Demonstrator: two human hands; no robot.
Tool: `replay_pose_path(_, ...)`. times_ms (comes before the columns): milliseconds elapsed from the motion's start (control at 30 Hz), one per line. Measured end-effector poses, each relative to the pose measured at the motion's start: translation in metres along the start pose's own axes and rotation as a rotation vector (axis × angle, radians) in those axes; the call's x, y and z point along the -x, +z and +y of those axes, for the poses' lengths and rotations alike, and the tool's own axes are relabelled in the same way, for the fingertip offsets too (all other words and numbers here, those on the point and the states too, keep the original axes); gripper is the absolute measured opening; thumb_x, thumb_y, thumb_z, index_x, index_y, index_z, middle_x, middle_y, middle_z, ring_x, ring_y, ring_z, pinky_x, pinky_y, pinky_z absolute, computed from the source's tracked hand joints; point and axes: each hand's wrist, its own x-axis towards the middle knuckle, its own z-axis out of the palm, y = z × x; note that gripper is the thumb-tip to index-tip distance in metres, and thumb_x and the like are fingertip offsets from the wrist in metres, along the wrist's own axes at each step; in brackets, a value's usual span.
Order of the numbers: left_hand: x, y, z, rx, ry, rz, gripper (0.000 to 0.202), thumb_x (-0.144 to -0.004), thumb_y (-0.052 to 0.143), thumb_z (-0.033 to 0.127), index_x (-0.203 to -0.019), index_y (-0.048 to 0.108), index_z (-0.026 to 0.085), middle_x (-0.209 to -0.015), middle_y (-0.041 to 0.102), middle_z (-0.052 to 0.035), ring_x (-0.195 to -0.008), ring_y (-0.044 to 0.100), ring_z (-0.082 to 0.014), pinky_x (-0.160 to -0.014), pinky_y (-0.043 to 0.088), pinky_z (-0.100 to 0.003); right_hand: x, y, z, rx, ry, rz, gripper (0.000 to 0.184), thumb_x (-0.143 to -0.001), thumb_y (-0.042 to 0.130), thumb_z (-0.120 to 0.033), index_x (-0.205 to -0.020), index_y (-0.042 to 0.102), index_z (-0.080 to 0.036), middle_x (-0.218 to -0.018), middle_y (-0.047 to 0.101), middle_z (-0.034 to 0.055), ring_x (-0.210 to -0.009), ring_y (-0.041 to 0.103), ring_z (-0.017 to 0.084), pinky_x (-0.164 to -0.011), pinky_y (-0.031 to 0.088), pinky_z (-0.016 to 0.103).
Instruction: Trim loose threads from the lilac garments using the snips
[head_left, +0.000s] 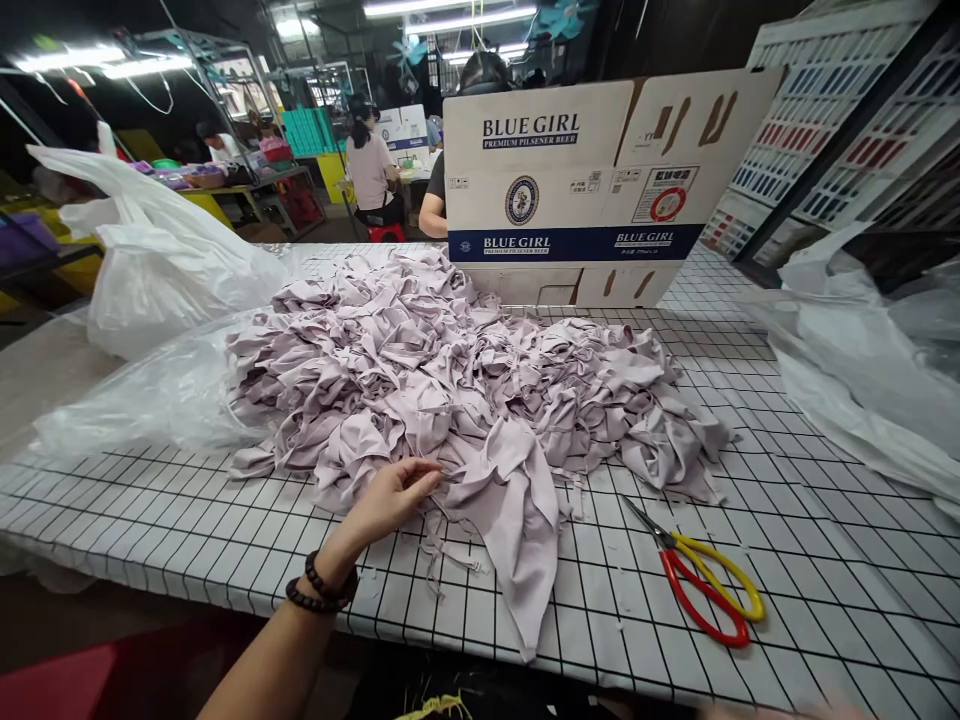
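Note:
My left hand [397,497], with dark bead bracelets on its wrist, is at the front of a large heap of lilac garments [420,340]. Its thumb and fingers are pinched together at the edge of one lilac garment [517,500], which lies spread toward the table's front edge with its pointed end down. Thin straps with a small clip [472,566] lie beside it. At the bottom right edge, only a blurred bit of my right hand [787,710] shows; its fingers cannot be made out. Scissors [701,580] with one red and one yellow handle lie to the right, blades toward the heap.
A white and blue beer carton [562,215] stands behind the heap. Clear plastic bags [165,390] lie on the left, and more plastic [862,350] on the right. A white checked cloth [825,560] covers the table. People [371,165] sit at tables farther back.

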Motion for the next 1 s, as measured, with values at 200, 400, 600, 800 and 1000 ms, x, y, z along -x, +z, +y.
replay_pose_path(200,0.022,0.005,-0.024,-0.293,0.108,0.123,0.020,-0.078,0.065,0.031,-0.094,0.068,0.019,-0.090,0.062,-0.0033,-0.067,0.053,-0.0145,-0.067,0.046,-0.028,-0.089,0.036,-0.025,-1.318,0.622,-0.415,0.023,-0.082,0.060,-0.038,-0.098,0.059,-0.021,-0.085,0.068,0.0019,-0.068,0.065,0.016,-0.051,0.042,0.024)
replay_pose_path(400,0.013,0.020,-0.032,-0.312,0.146,0.075,0.022,-0.081,0.062,0.031,-0.100,0.067,0.021,-0.086,0.060,-0.0031,-0.083,0.057,-0.0189,-0.077,0.046,-0.031,-0.080,0.063,-0.035,-1.733,0.815,-0.606,0.012,-0.088,0.043,-0.021,-0.087,0.055,-0.020,-0.087,0.067,0.0046,-0.076,0.064,0.019,-0.064,0.045,0.027)
replay_pose_path(600,0.016,0.020,-0.014,-0.259,0.140,-0.003,0.017,-0.078,0.067,0.034,-0.074,0.068,0.018,-0.079,0.060,-0.0029,-0.079,0.056,-0.0180,-0.074,0.044,-0.029,-0.040,0.082,-0.007,-1.878,0.854,-0.577,0.015,-0.082,0.048,-0.030,-0.079,0.060,-0.022,-0.082,0.066,0.0019,-0.077,0.062,0.019,-0.069,0.046,0.029)
replay_pose_path(800,0.031,0.019,0.003,0.339,-0.106,-0.290,0.028,-0.078,0.069,0.041,-0.076,0.060,0.014,-0.067,0.059,0.0000,-0.061,0.050,-0.0105,-0.058,0.037,-0.023,-0.047,0.076,0.003,-2.017,0.923,-0.544,0.022,-0.085,0.047,-0.038,-0.082,0.061,-0.021,-0.078,0.066,0.0014,-0.073,0.060,0.018,-0.064,0.044,0.027)
replay_pose_path(1000,0.034,0.028,-0.002,0.805,-0.394,-0.492,0.035,-0.067,0.079,0.032,-0.085,0.055,0.015,-0.059,0.056,0.0032,-0.045,0.039,-0.0048,-0.043,0.025,-0.018,-0.059,0.078,0.011,-2.047,0.944,-0.505,0.022,-0.085,0.047,-0.039,-0.080,0.059,-0.021,-0.075,0.063,0.0004,-0.071,0.057,0.017,-0.061,0.041,0.026)
